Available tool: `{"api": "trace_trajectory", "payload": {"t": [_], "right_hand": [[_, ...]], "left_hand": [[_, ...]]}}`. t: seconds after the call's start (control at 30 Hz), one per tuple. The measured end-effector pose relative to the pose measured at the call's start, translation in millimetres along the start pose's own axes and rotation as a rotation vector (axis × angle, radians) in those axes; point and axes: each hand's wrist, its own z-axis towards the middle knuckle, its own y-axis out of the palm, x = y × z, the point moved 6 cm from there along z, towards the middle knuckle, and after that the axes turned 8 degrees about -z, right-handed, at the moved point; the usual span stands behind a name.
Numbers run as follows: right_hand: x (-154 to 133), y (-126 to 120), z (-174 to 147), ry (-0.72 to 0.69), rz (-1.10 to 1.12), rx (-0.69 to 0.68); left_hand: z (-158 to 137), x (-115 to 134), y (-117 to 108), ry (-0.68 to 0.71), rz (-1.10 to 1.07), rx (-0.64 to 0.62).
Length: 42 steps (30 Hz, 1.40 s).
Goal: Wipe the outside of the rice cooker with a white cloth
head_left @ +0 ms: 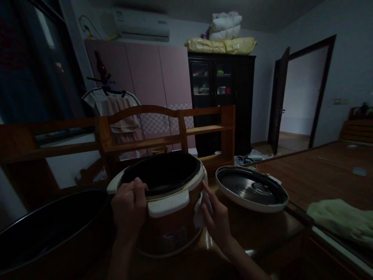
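Note:
In the head view a rice cooker [164, 237] with a white rim and a dark inside stands on the wooden desk [200, 276]. My left hand [130, 209] is closed over its rim at the near left, thumb on top. My right hand [217, 215] presses a crumpled white cloth or tissue [198, 214] against the cooker's right side, fingers pointing up. To the right lies the cooker's round lid [250, 189], its metal inner face turned up. A large dark basin [49, 254] stands left of the cooker, close to my left forearm.
A wooden shelf frame [168, 139] rises behind the cooker. Greenish cloth [356, 222] lies on the lower wooden surface [320, 171] at right. Pink wardrobe [149, 75], dark cabinet [247, 89] and an open door [279, 102] are farther back.

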Motion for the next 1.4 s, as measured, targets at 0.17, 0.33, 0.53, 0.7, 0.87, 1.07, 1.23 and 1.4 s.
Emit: {"api": "trace_trajectory", "payload": {"t": [0.17,0.33,0.53,0.7,0.87,1.07,1.23,1.4], "right_hand": [[2.6,0.1,-0.9,0.036,0.034,0.014],[5.7,0.0,-3.1,0.050,0.055,0.010],[5.2,-0.5,-3.8,0.050,0.053,0.000],[1.4,-2.2,0.8,0.024,0.009,0.008],[1.4,-1.8,0.2,0.029,0.005,0.010],[2.9,-1.6,-1.7,0.043,0.028,0.012],[2.5,-3.5,0.0,0.038,0.018,0.009],[3.8,-4.2,-0.3,0.055,-0.010,0.020]], "left_hand": [[0.2,1.8,-0.3,0.003,-0.002,-0.009],[0.2,0.8,-0.1,0.006,-0.002,-0.001],[-0.1,-0.2,-0.4,0.006,0.004,-0.004],[-0.3,-0.8,0.1,-0.007,-0.013,0.004],[-0.1,1.3,-0.2,0.003,-0.008,0.008],[0.4,1.8,-0.1,0.013,0.006,0.001],[-0.7,-0.4,0.5,-0.013,0.000,0.001],[-0.7,0.0,0.6,-0.012,0.008,-0.002]]}}
